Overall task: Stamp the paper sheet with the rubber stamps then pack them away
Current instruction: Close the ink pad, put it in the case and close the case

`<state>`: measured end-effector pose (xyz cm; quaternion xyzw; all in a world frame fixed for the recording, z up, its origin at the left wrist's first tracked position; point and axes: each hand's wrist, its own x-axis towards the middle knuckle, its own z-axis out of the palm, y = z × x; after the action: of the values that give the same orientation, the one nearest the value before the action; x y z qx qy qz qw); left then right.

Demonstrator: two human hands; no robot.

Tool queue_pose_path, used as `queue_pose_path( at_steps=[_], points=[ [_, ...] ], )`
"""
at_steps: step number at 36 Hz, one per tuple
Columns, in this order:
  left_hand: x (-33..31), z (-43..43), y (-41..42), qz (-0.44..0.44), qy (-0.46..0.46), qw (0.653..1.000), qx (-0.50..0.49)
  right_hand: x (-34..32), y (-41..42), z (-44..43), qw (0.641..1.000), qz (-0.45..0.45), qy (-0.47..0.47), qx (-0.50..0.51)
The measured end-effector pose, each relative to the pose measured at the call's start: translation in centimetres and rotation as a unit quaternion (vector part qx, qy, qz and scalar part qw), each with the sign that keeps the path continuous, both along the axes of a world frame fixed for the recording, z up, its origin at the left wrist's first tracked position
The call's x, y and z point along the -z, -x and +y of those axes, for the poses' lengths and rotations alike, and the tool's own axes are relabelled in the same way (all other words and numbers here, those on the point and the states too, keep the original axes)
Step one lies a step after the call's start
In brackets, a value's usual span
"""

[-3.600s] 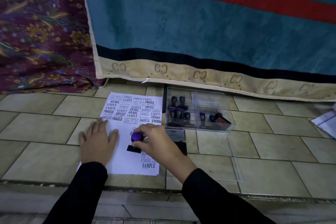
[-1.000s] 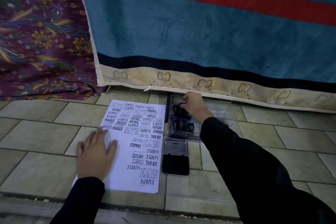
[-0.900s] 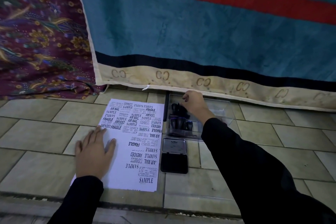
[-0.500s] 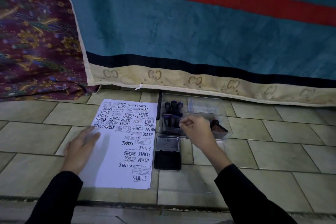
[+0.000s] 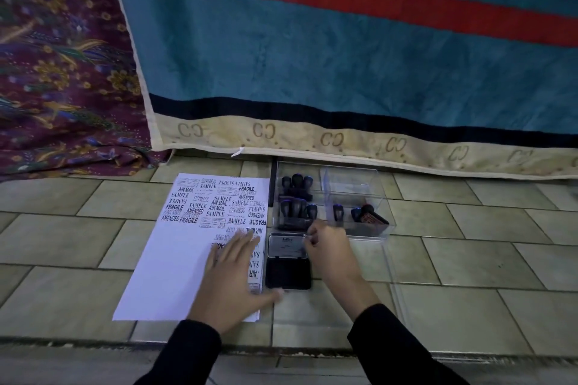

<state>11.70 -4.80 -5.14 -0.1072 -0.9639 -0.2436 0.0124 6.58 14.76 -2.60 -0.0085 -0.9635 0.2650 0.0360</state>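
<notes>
1. Your paper (image 5: 187, 247) lies on the tiled floor (image 5: 469, 259), long axis running away from you, leaning right.
2. Your left hand (image 5: 233, 275) rests flat, fingers spread, on its right edge.
3. Your right hand (image 5: 328, 247), fingers curled, touches the ink pad (image 5: 287, 262); whether it grips anything is unclear.
4. The stamps (image 5: 295, 197) stand upright in the clear box (image 5: 359, 175), just beyond that hand.

this looks like a home, with the work done on the floor rather than at a desk. the ground is glazed beige floor tiles (image 5: 469, 222) laid in a staggered pattern with dark grout. a teal blanket (image 5: 312, 50) with a red stripe, a dark band and a cream border of repeated letter motifs hangs down to the tiles, and a maroon floral cloth (image 5: 59, 72) is bunched beside it on the left.
</notes>
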Motion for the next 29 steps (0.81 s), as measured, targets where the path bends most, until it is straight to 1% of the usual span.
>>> queue_pose_path(
  at_steps=[6, 13, 19, 22, 25, 29],
  points=[
    [0.5, 0.8, -0.2, 0.009, 0.012, 1.000, -0.017, 0.4, 0.2, -0.1, 1.000, -0.004, 0.017, 0.004],
    [1.0, 0.9, -0.4, 0.024, -0.005, 0.999, -0.023, 0.3, -0.2, 0.3, 0.992, 0.003, 0.121, 0.024],
    [1.0, 0.9, -0.4, 0.022, -0.008, 0.999, -0.022, -0.8, -1.2, 1.2, 0.985, 0.036, 0.160, -0.047],
    [1.0, 0.7, -0.3, 0.003, -0.012, 1.000, -0.012, -1.4, -1.9, 1.9, 0.979, 0.012, 0.184, -0.086],
    [1.0, 0.4, 0.0, -0.014, -0.029, 0.999, 0.004, -1.9, -2.7, 2.3, 0.978, -0.029, 0.162, -0.129],
    [0.8, 0.1, 0.0, -0.017, -0.065, 0.998, 0.009, -2.1, -3.4, 2.3, 0.976, -0.042, 0.067, -0.201]
  ],
)
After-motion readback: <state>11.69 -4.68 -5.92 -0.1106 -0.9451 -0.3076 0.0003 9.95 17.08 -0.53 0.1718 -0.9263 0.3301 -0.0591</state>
